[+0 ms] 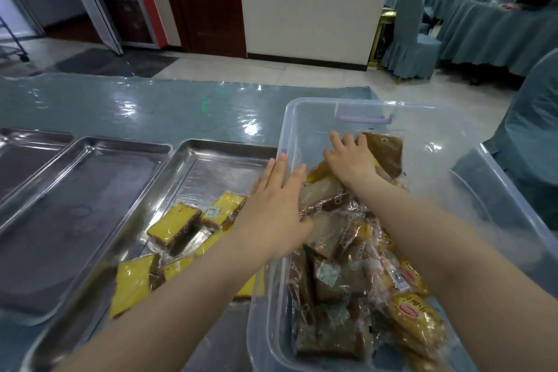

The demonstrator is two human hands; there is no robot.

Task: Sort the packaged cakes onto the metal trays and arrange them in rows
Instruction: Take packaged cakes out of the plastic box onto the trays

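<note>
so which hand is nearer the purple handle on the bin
Right. The right hand is deep in the clear bin, on the packaged cakes just below the purple handle. The left hand is at the bin's left wall, farther back.

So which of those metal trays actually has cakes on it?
Only the tray nearest the clear plastic bin, the rightmost one: several yellow-topped packaged cakes lie on it. The two trays to its left show none.

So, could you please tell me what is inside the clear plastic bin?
The clear plastic bin holds a heap of packaged cakes; the right hand rests on them. Its bottom is covered.
</note>
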